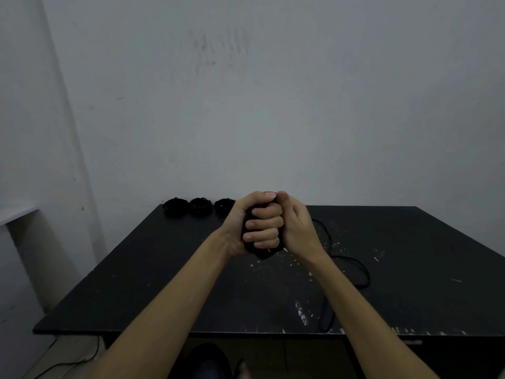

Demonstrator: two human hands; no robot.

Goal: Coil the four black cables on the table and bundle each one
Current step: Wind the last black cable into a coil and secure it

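nearest, below and right of the fingers, the loose tail of the black cable [355,265] loops over the scuffed black table [164,283] to its front edge. above the table, the left hand [246,228] wraps its curled fingers [266,224] tight round the coiled part of that cable, and the right hand [296,225] presses against the coil, its thumb on top beside the left fingertips. beyond the fingers to their left, three bundled cables [198,206] sit in a row at the far edge.

table [153,269] left open, loose cable [360,269] right
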